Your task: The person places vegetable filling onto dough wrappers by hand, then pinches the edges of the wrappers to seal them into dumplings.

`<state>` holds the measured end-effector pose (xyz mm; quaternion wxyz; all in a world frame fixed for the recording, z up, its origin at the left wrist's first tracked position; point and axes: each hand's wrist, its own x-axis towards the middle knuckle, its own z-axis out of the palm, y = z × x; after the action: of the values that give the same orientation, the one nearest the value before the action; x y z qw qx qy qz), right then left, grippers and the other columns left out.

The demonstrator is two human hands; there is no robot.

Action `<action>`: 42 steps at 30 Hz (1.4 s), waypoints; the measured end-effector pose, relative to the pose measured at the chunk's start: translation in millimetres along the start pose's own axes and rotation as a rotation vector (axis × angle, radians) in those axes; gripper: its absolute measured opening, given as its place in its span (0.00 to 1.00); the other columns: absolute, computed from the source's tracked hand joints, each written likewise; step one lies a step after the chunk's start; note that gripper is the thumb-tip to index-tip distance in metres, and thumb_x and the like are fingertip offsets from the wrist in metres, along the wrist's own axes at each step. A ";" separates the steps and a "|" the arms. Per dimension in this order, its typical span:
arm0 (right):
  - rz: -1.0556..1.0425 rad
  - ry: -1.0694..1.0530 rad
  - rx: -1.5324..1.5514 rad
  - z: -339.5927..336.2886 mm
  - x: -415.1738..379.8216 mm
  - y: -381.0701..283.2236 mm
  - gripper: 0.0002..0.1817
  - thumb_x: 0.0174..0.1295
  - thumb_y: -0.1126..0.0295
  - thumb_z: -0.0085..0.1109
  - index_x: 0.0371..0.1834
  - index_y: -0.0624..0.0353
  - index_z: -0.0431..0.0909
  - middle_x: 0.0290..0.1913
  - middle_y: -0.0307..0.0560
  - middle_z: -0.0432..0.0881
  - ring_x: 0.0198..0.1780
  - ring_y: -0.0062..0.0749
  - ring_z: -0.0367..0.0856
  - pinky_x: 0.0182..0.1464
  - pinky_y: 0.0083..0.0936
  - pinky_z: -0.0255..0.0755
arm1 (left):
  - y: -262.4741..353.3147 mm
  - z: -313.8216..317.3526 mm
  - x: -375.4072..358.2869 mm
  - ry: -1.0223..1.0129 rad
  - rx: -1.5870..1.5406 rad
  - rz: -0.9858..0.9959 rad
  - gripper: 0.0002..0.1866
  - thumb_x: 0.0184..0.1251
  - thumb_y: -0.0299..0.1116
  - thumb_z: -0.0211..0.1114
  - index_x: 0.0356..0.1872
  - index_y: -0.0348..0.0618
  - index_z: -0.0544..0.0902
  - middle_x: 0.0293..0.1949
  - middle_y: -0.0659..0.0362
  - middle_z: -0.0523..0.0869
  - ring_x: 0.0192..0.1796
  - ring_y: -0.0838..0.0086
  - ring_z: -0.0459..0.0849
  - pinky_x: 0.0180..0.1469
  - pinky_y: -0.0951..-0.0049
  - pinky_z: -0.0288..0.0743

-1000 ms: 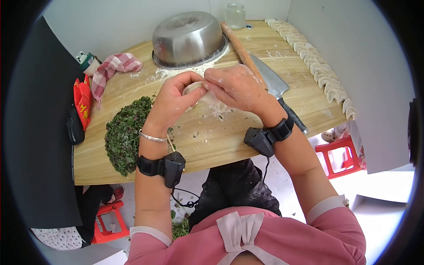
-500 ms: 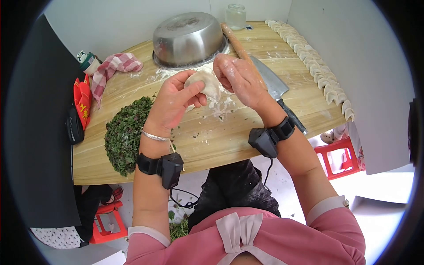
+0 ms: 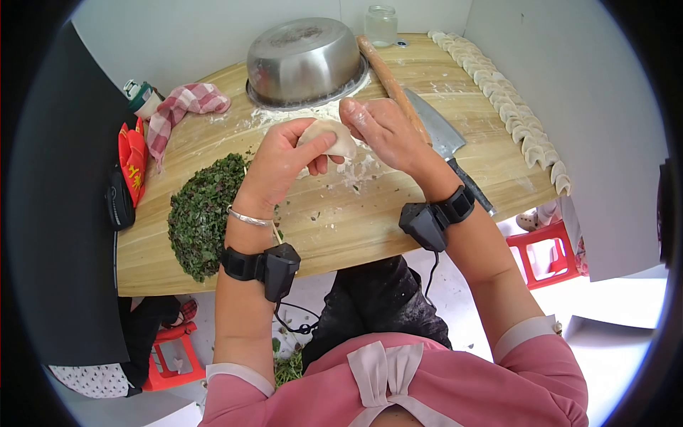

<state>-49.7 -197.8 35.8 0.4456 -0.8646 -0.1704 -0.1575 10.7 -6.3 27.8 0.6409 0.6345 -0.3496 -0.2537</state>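
A half-moon dumpling [image 3: 341,141] of pale dough is held up above the table by my left hand [image 3: 282,153], thumb across its near face and fingers behind. Just to its right is my right hand [image 3: 383,128], floury, its fingers curled in and the thumb raised near the dumpling's upper right edge. Nothing shows in the right hand, though its fingertips are partly hidden. Beyond the right hand lie a wooden rolling pin [image 3: 388,78] and a cleaver [image 3: 435,128] with a black handle. A mound of chopped greens [image 3: 203,220] sits left of my left forearm.
An upturned metal basin [image 3: 302,67] stands at the back of the wooden table [image 3: 341,245], with loose flour [image 3: 306,114] before it. A glass jar [image 3: 381,28] is behind. Folded dumplings [image 3: 498,92] line the right edge. A checked cloth [image 3: 181,110] lies at the left.
My right hand has turned and dropped slightly, its thumb now lifted. The dumpling has tilted a little in my left hand, its curved edge now facing right.
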 end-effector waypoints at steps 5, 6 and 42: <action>-0.109 0.086 -0.007 3.5 -0.8 -7.0 0.14 0.67 0.64 0.48 0.33 0.65 0.72 0.27 0.58 0.74 0.28 0.54 0.71 0.32 0.36 0.66 | 1.4 6.5 -0.1 0.119 -0.138 0.013 0.11 0.68 0.34 0.60 0.44 0.38 0.80 0.30 0.60 0.85 0.26 0.84 0.77 0.28 0.83 0.69; -0.105 0.081 -0.014 5.1 -0.7 -5.8 0.13 0.67 0.65 0.49 0.33 0.65 0.72 0.26 0.58 0.74 0.28 0.54 0.71 0.33 0.37 0.66 | 2.3 7.0 -0.3 0.138 -0.158 0.011 0.11 0.68 0.34 0.60 0.45 0.39 0.80 0.29 0.60 0.85 0.26 0.84 0.77 0.28 0.83 0.69; -0.048 0.122 0.085 8.9 -1.0 -6.9 0.11 0.65 0.67 0.50 0.31 0.65 0.70 0.22 0.51 0.68 0.25 0.36 0.65 0.30 0.30 0.64 | -0.1 3.5 3.3 0.082 -0.352 0.070 0.14 0.75 0.38 0.49 0.47 0.38 0.75 0.32 0.54 0.84 0.27 0.81 0.79 0.30 0.82 0.73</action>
<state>-52.5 -186.9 35.4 0.4877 -0.8294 -0.1702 -0.2129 10.1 -11.0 28.0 0.7642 0.5100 -0.2953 -0.2624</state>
